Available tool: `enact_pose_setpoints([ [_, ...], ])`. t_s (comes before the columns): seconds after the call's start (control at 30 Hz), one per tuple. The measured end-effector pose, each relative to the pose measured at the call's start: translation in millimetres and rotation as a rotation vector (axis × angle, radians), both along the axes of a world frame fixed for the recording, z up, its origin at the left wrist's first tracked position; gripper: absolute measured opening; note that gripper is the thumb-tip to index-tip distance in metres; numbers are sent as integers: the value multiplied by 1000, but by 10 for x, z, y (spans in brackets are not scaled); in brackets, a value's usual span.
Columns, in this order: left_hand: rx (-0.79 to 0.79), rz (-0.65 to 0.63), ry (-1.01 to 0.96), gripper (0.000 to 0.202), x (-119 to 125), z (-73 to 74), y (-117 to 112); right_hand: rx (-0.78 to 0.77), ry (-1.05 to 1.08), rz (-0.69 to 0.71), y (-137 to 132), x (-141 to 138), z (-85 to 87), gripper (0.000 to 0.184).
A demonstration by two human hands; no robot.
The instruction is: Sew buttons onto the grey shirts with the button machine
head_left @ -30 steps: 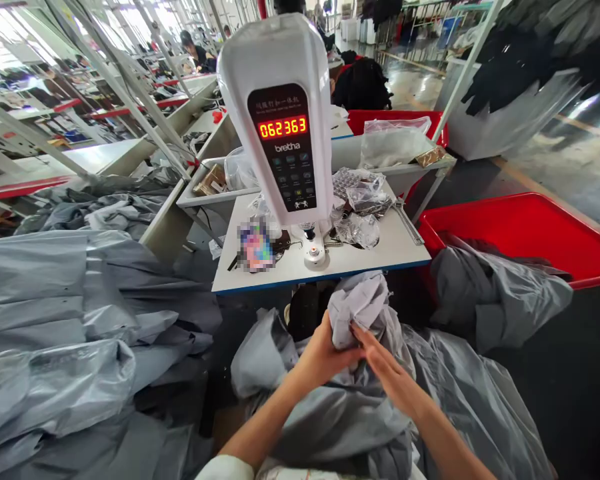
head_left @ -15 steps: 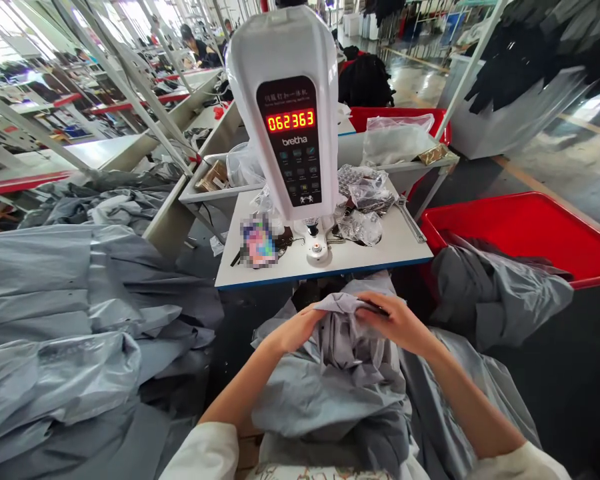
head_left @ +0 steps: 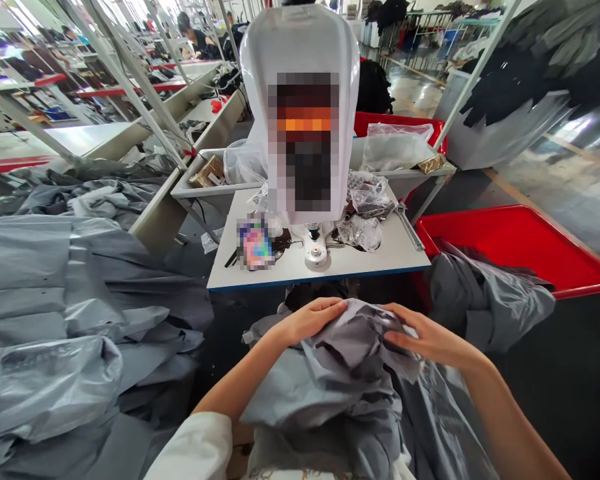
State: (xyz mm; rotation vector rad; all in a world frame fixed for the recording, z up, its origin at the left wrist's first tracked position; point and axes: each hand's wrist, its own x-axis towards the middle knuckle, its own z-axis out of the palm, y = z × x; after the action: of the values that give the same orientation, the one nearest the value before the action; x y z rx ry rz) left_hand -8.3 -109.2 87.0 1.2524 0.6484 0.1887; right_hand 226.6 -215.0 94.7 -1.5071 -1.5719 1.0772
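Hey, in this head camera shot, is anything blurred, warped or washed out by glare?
In the head view, pixelated mosaic hides the front panel of the white plastic machine and a small rectangular item on the white worktable; wide-angle distortion bends the slanted metal poles; bright glare washes the shiny floor.

We are on a garment factory floor, for we see long rows of workbenches (head_left: 115, 137) stretching back, a white sewing machine (head_left: 300, 113) on a table (head_left: 375, 257), heaps of grey cloth (head_left: 65, 300), a red bin (head_left: 520, 247) and a worker (head_left: 193, 37) at a far bench.
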Motion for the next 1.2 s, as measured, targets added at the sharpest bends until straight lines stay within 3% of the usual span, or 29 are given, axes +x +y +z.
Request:
enact_pose_setpoints([
  [0.07, 15, -12, -11, 53, 92, 77, -7, 34, 18, 32, 61, -115, 24, 51],
  [0.17, 86, -49, -36, 53, 144, 130, -19, 88, 11, -37, 174, -269, 73, 29],
  [0.23, 246, -53, -27, 54, 117, 101, -44, 82, -9, -64, 231, -323, 116, 16],
  [0.3, 459, 19, -21, 60, 64, 36, -77, 79, -8, -97, 272, -338, 164, 14],
  [0.4, 649, 127, -61, 25, -17, -51, -97, 57, 31, -156, 332, -313, 214, 13],
  [0.47, 649, 161, -58, 16, -56, -79, -68, 6, 72, -179, 391, -281, 208, 16],
  [0.67, 437, 364, 3, 38, -49, -195, 140, -249, 270, -52, 670, -224, -46, 29],
  [0.8, 341, 465, -2, 45, 27, -293, 225, -187, 296, 4, 843, -316, -181, 23],
  [0.97, 242, 435, -83, 46, 37, -286, 281, -126, 277, -42, 1043, -459, -209, 23],
  [1.2, 431, 534, 8, 31, -45, -361, 581, -32, 303, -124, 1428, -588, -277, 24],
])
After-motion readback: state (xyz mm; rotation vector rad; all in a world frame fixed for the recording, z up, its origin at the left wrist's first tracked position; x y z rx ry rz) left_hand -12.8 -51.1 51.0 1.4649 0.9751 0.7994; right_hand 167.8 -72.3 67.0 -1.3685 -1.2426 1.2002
